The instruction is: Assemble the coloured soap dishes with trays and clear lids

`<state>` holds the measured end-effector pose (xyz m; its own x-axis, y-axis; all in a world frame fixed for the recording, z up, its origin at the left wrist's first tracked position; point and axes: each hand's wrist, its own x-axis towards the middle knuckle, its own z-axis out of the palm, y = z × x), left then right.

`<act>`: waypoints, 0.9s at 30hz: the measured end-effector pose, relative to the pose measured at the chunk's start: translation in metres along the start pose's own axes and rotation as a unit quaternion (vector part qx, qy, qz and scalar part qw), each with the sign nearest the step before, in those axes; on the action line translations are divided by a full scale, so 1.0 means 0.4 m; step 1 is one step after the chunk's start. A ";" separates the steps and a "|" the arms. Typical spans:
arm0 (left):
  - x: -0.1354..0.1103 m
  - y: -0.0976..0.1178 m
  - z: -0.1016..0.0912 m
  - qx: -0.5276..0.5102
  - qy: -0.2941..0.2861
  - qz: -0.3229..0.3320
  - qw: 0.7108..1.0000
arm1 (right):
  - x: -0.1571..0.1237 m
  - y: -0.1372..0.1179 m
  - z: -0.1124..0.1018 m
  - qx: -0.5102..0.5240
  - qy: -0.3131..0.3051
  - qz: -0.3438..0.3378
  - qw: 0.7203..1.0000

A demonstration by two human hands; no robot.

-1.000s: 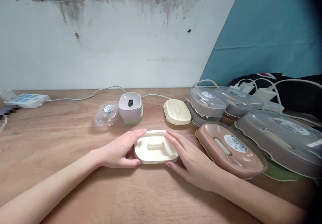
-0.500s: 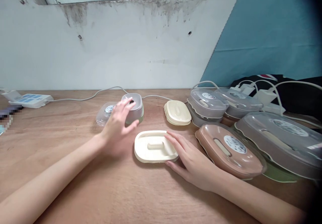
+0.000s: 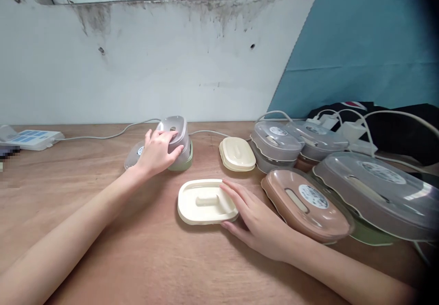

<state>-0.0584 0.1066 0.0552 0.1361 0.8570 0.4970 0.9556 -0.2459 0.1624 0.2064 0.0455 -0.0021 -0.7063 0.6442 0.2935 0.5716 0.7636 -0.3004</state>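
Note:
My left hand (image 3: 158,152) reaches to the back of the table, with its fingers and thumb around the rim of a small grey plastic container (image 3: 177,142). That container is tilted and sits partly inside a green container (image 3: 185,162). Beside it, partly behind my left hand, lies a clear lid (image 3: 132,156) with a round label. My right hand (image 3: 255,218) has its fingers and thumb around the right end of an oblong cream plastic lid (image 3: 195,204), which lies flat and has a raised bar in its middle.
A small stack of cream lids (image 3: 237,154) lies farther back. On the right stand several lidded boxes, including a brown one (image 3: 305,204) and a large grey one (image 3: 377,177). A white power strip (image 3: 36,139) and its cable run along the wall.
My left hand has moved onto the grey container and closed on its rim; the container now stands higher and tilted. My right hand stays at the cream lid. The view has shifted slightly.

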 end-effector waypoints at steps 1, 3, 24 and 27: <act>0.001 0.004 -0.009 -0.019 0.019 0.001 1.000 | -0.001 0.001 0.001 0.005 0.002 0.009 1.000; -0.010 0.014 -0.024 -0.106 0.059 0.017 0.992 | -0.002 0.004 0.002 0.015 0.006 0.033 0.999; -0.219 0.009 0.019 -0.344 -0.014 0.217 0.913 | 0.008 0.008 -0.006 0.033 -0.031 0.059 0.997; -0.219 0.010 0.017 -0.343 -0.016 0.223 0.912 | 0.009 0.007 -0.009 0.033 -0.040 0.067 0.996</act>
<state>-0.0647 0.0336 0.0063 0.4895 0.6133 0.6199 0.4167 -0.7890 0.4515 0.2068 0.0502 0.0014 -0.6578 0.7327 0.1746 0.6360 0.6645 -0.3925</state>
